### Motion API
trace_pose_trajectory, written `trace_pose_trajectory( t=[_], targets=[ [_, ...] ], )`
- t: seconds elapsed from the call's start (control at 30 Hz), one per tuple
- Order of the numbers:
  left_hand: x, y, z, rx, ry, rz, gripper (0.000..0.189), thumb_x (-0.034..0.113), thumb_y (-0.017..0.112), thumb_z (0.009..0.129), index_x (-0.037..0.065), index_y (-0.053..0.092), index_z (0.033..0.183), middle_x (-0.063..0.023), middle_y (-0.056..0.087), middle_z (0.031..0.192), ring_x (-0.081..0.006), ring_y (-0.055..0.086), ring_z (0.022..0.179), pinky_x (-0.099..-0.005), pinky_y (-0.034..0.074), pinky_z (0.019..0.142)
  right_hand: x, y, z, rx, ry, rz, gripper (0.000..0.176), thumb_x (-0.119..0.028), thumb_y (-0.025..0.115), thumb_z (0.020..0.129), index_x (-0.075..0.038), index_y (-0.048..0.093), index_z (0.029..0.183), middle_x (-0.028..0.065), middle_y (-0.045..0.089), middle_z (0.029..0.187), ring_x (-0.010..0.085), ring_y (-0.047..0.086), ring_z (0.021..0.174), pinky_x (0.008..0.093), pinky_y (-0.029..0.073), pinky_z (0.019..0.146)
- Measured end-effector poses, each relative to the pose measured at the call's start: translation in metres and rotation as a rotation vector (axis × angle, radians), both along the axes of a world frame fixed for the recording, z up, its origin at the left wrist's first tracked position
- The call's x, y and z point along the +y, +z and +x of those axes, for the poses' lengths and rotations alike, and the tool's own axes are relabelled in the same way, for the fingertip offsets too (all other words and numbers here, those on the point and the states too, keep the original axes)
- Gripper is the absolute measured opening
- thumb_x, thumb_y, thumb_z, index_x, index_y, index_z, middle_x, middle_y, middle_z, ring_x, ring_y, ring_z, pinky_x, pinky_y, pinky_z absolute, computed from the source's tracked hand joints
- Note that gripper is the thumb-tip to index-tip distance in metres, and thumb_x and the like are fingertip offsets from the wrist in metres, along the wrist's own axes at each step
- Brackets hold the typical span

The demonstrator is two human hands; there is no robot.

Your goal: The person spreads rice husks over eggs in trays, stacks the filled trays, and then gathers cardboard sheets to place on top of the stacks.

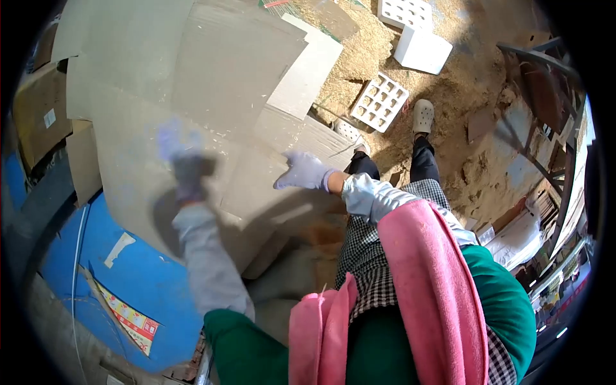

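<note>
A wide sheet of flat cardboard (pixel 240 70) lies in front of me, its surface scattered with bits of sawdust. Over its left part is my left hand (pixel 187 163) in a lavender glove, smeared by motion, so its fingers do not show clearly. My right hand (pixel 305 172), gloved the same way, is over the near right part of the cardboard. Its thumb stands apart from the fingers and nothing shows in it. A pale panel (pixel 308 70) overlaps the cardboard's right edge.
White foam trays with holes (pixel 380 101) and a white foam block (pixel 422 50) rest on sawdust-covered ground (pixel 471 83) near my feet. At left are a blue board (pixel 138 256) and a cardboard box (pixel 42 112). A metal frame (pixel 539 58) stands at right; a pink towel (pixel 430 276) hangs over me.
</note>
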State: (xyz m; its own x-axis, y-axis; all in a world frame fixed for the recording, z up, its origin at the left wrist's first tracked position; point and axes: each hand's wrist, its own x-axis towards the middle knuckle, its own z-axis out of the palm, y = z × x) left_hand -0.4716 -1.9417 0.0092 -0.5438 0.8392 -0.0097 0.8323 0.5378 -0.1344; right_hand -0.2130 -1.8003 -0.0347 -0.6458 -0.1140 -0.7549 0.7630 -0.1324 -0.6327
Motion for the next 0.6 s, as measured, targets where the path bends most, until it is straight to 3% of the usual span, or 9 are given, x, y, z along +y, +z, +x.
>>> trace_pose_trajectory(
  t=[0.03,0.13,0.2,0.3,0.37,0.47,0.5,0.57,0.6],
  targets=[
    [0.018,-0.039,0.026,-0.068,0.304,0.120,0.067,0.045,0.052,0.085,0.015,0.032,0.141,-0.0273,0.022,0.145,-0.0446,0.016,0.135,-0.0575,0.010,0.108,-0.011,-0.001,0.006,0.077,-0.071,0.097,0.055,-0.033,0.073,0.065,-0.005,0.058,0.110,0.0181,0.064,0.078,0.0321,0.064,0.078,0.0412,0.049,0.073],
    [0.017,-0.056,0.024,-0.112,0.310,0.159,0.080,0.052,0.051,0.083,0.016,0.018,0.147,-0.0267,0.010,0.149,-0.0420,0.005,0.138,-0.0584,0.002,0.108,-0.034,0.013,0.012,0.088,-0.153,0.206,0.043,-0.031,0.070,0.070,-0.003,0.058,0.100,0.0203,0.064,0.087,0.0365,0.062,0.088,0.0422,0.048,0.078],
    [0.013,-0.058,0.018,-0.163,0.338,0.160,0.082,0.053,0.052,0.082,0.017,0.017,0.147,-0.0256,0.010,0.149,-0.0412,0.005,0.138,-0.0578,0.002,0.108,-0.061,0.026,0.028,0.067,-0.107,0.254,0.044,-0.028,0.070,0.070,-0.006,0.056,0.106,0.0190,0.064,0.088,0.0362,0.062,0.089,0.0419,0.049,0.078],
    [0.009,-0.052,0.015,-0.182,0.371,0.153,0.086,0.055,0.054,0.080,0.017,0.016,0.147,-0.0232,0.009,0.150,-0.0399,0.005,0.139,-0.0571,0.001,0.108,-0.097,0.048,0.051,0.254,-0.210,0.375,0.046,-0.025,0.069,0.070,-0.007,0.054,0.110,0.0181,0.064,0.085,0.0353,0.062,0.088,0.0402,0.050,0.076],
    [0.014,-0.051,0.011,-0.169,0.373,0.150,0.086,0.055,0.054,0.080,0.017,0.016,0.147,-0.0219,0.008,0.151,-0.0393,0.004,0.139,-0.0569,0.000,0.108,-0.101,0.060,0.065,0.546,-0.439,0.458,0.043,-0.021,0.068,0.071,-0.008,0.054,0.110,0.0162,0.064,0.083,0.0334,0.062,0.085,0.0398,0.051,0.070],
    [0.006,-0.056,0.007,-0.195,0.386,0.153,0.089,0.056,0.056,0.078,0.018,0.017,0.147,-0.0203,0.008,0.152,-0.0381,0.003,0.140,-0.0575,-0.003,0.108,-0.101,0.065,0.066,0.609,-0.484,0.459,0.042,-0.017,0.068,0.071,-0.008,0.053,0.109,0.0149,0.063,0.085,0.0318,0.063,0.083,0.0393,0.051,0.069],
    [0.008,-0.054,0.005,-0.229,0.344,0.183,0.085,0.052,0.056,0.080,0.018,0.017,0.147,-0.0203,0.007,0.152,-0.0379,0.002,0.140,-0.0552,-0.003,0.109,-0.098,0.066,0.063,0.620,-0.478,0.452,0.042,-0.017,0.068,0.071,-0.008,0.053,0.109,0.0149,0.063,0.085,0.0318,0.063,0.083,0.0393,0.051,0.069],
    [-0.001,-0.041,0.003,-0.247,0.324,0.206,0.081,0.048,0.056,0.082,0.018,0.017,0.147,-0.0203,0.006,0.152,-0.0377,0.002,0.140,-0.0530,-0.003,0.110,-0.093,0.061,0.058,0.307,-0.156,0.283,0.043,-0.019,0.070,0.072,-0.007,0.052,0.109,0.0156,0.063,0.088,0.0319,0.063,0.085,0.0385,0.051,0.072],
    [0.009,-0.007,0.012,-0.421,0.300,0.167,0.076,0.042,0.055,0.085,0.016,0.018,0.147,-0.0206,0.009,0.151,-0.0384,0.005,0.139,-0.0506,0.000,0.111,-0.086,0.064,0.056,0.313,-0.146,0.259,0.043,-0.019,0.070,0.072,-0.007,0.052,0.109,0.0156,0.063,0.088,0.0319,0.063,0.085,0.0385,0.051,0.072]
  ],
)
